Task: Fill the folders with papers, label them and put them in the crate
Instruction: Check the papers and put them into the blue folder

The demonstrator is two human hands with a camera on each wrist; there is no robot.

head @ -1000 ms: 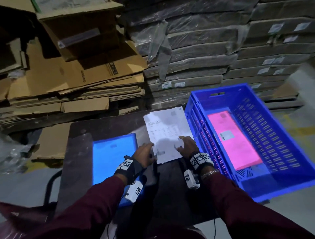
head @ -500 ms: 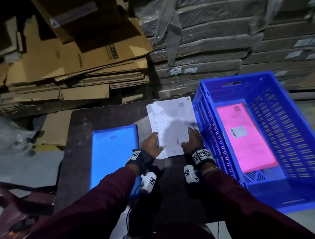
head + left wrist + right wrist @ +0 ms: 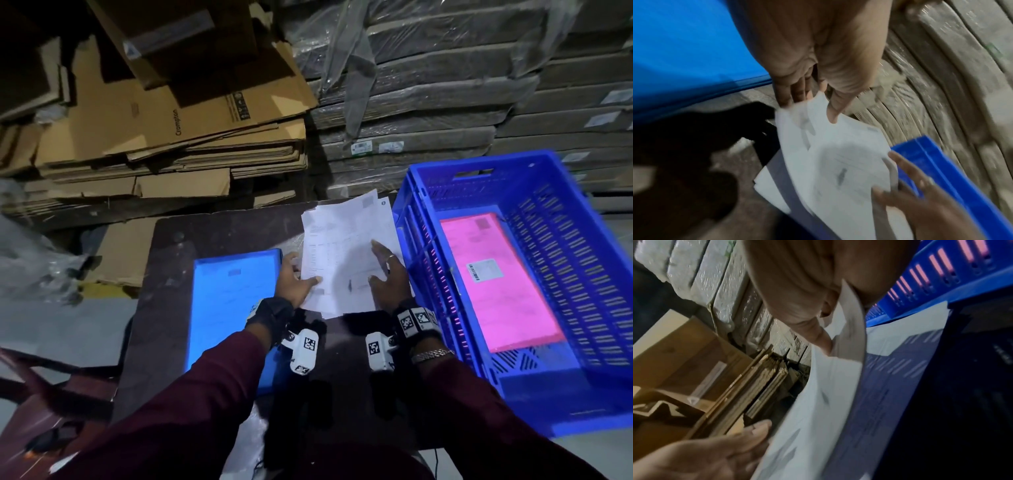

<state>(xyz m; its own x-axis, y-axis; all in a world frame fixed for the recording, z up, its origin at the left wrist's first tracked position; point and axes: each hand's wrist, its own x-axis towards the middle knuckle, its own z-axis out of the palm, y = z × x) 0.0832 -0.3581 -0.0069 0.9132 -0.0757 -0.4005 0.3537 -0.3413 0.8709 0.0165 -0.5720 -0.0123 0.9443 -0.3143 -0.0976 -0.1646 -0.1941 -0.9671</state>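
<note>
A stack of white printed papers (image 3: 346, 246) lies on the dark table (image 3: 212, 233), between a blue folder (image 3: 233, 301) and the blue crate (image 3: 479, 164). My left hand (image 3: 305, 272) pinches the left edge of the upper sheets, thumb on top. At the right edge my right hand (image 3: 376, 263) holds the same sheets, which curl up between its thumb and fingers (image 3: 818, 335). The sheets are raised and fanned off the pile (image 3: 830, 155). A pink folder (image 3: 496, 284) with a white label lies flat in the crate.
Flattened cardboard boxes (image 3: 171, 130) are piled behind the table at left. Plastic-wrapped flat packs (image 3: 428, 102) are stacked behind the crate. The crate's wall stands right beside the papers. A dark chair frame (image 3: 51, 387) is at lower left.
Both hands have slid further up the papers. The upper sheets have come up off the pile and fanned out; earlier the stack lay flat and squared.
</note>
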